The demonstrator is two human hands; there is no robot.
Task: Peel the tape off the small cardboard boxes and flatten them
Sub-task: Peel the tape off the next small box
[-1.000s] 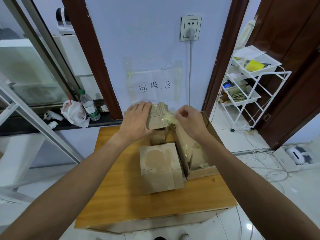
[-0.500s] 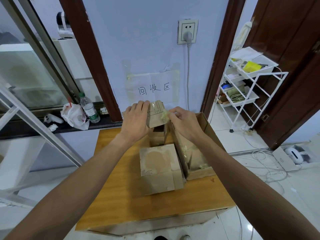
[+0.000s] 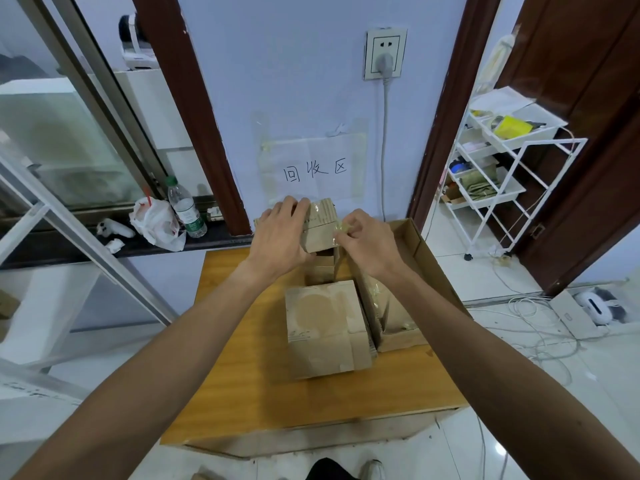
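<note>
A small cardboard box (image 3: 320, 225) is held up above the far side of the wooden table (image 3: 249, 368). My left hand (image 3: 280, 237) grips its left side. My right hand (image 3: 367, 242) pinches a strip of clear yellowish tape (image 3: 338, 231) at the box's right edge. Under the held box stands another small box (image 3: 320, 268), partly hidden. A taped, closed box (image 3: 325, 329) sits in the middle of the table. To its right lies a larger open carton (image 3: 415, 258) with crumpled tape inside.
A wall with a paper sign (image 3: 313, 169) and a plugged socket (image 3: 384, 55) rises just behind the table. A ledge at the left holds a water bottle (image 3: 185, 207) and a white bag (image 3: 156, 221). A white wire rack (image 3: 498, 168) and floor cables (image 3: 540, 327) lie to the right.
My right hand has moved back in toward the box's right edge, closing the stretch of tape it had pulled out. The box has shifted slightly in my left hand's grip.
</note>
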